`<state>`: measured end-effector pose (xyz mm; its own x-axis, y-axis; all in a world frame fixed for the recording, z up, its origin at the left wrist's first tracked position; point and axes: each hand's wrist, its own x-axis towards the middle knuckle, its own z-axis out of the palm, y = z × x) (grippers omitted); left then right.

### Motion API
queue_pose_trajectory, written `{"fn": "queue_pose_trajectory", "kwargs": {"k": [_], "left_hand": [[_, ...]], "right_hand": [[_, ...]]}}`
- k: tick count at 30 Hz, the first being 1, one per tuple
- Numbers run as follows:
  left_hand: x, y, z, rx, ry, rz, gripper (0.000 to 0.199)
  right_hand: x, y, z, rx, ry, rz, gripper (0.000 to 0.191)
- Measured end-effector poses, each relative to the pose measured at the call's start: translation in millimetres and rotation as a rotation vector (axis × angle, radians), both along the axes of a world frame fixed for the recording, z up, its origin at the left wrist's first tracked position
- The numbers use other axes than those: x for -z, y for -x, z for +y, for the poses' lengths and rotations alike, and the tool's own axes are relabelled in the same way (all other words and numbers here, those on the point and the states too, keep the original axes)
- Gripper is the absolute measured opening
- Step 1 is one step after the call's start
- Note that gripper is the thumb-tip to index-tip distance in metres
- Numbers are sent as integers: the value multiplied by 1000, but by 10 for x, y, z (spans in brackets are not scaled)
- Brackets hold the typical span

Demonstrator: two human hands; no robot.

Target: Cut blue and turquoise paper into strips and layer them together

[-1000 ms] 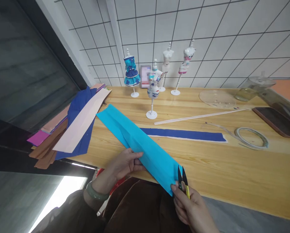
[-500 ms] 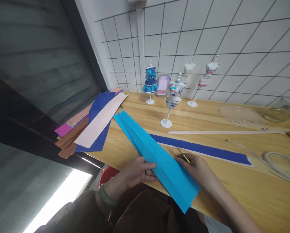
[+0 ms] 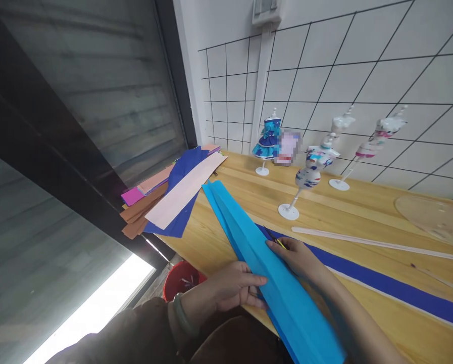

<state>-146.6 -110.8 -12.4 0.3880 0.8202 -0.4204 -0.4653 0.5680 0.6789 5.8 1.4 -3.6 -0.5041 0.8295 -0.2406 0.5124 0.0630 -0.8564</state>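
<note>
A long folded strip of bright blue crepe paper (image 3: 264, 258) slants from mid-table down over the front edge. My left hand (image 3: 239, 288) is closed on its left edge, thumb on top and fingers beneath. On the opposite edge lies my right hand (image 3: 296, 258), fingertips touching the paper. Tucked in that hand is a slim tool, apparently small scissors (image 3: 281, 243), with dark pointed tips and a yellow handle; the fingers hide most of it. Under my right forearm runs a dark blue strip with a white edge (image 3: 393, 285) flat on the table.
At left lie stacked paper sheets, a pale pink strip (image 3: 186, 191) uppermost. Small white dress forms stand at the back, one in a blue dress (image 3: 268, 139), another patterned (image 3: 311, 169) nearer. A thin pale strip (image 3: 362, 241) crosses the right side. A red bin (image 3: 183, 278) sits below the table edge.
The camera view has turned left, so the table things appear farther right. My right hand has moved farther up along the blue paper. My left hand keeps its hold.
</note>
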Motion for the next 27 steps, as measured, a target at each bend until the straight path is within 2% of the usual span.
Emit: {"fn": "queue_pose_trajectory", "kwargs": {"k": [5, 9, 13, 17, 22, 25, 27], "left_hand": [[5, 0, -19, -19, 9, -17, 28], [15, -8, -20, -61, 6, -18, 30], [4, -23, 53, -99, -22, -21, 30], [-15, -58, 219, -89, -64, 7, 29], [22, -106, 402, -55, -14, 0, 31], [40, -98, 419, -24, 16, 10, 32], [36, -79, 399, -9, 16, 2, 33]], "right_hand": [[-25, 169, 34, -24, -55, 56, 28], [18, 285, 80, 22, -178, 70, 21], [11, 272, 83, 82, -290, 61, 18], [3, 153, 134, 177, -375, 21, 21], [36, -59, 202, 266, -374, -76, 28], [-28, -287, 69, 324, -358, -130, 34], [-105, -485, -131, 356, -332, -143, 37]]}}
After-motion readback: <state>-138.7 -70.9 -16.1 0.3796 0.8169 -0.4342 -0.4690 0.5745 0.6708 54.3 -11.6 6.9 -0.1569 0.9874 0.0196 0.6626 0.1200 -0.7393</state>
